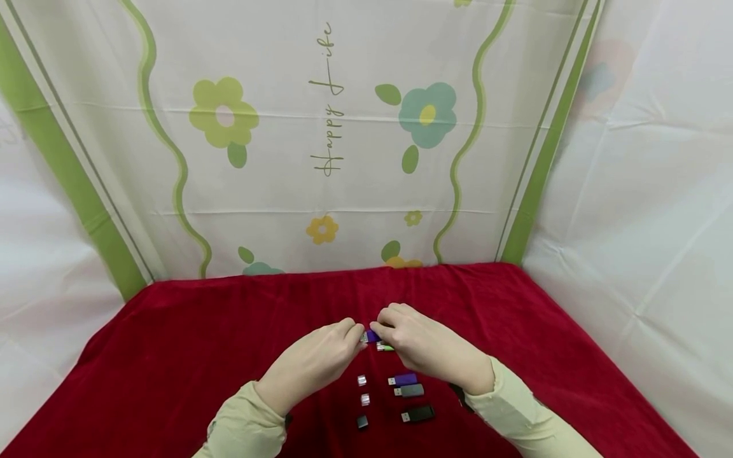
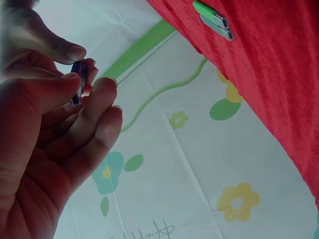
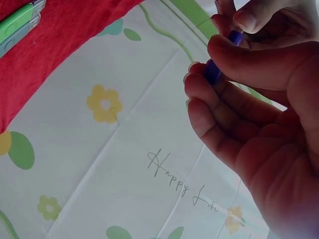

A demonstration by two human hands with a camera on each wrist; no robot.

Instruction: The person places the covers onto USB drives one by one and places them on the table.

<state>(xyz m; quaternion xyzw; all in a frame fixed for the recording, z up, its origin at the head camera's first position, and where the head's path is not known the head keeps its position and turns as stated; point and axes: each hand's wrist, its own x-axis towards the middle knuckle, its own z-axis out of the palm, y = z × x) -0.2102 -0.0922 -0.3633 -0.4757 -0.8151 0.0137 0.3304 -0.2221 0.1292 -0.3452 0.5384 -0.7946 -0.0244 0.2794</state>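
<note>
White flowered curtain point(image 1: 366, 184), hung far behind the purple stick point(image 1: 373, 336). Red cloth point(image 1: 229, 356), spread below that same stick. Right hand point(image 1: 426, 346), at the right end of the purple stick, thumb and fingers pinching the body. Left hand point(image 1: 315, 359), at the left end, thumb and fingertips drawn close on the plug end; cannot tell about any cap between them.

For clean handling, probably best to keep both pinches in line with the purple stick, brace its body with the right, work straight along its length with the left, avoid bending the plug, and stay low against drops.

Purple stick itself: off the cloth, between both hands; slim, deep purple, paler at the left tip, mostly covered by fingers. Near side of it, slightly right: black stick point(image 1: 420, 414), grey stick point(image 1: 411, 390), second purple stick point(image 1: 406, 379). Lower than it: green stick point(image 3: 17, 22) and grey-blue stick point(image 3: 17, 40), side by side. Near side, slightly left: two clear caps point(image 1: 365, 399), one dark cap point(image 1: 362, 422).
</note>
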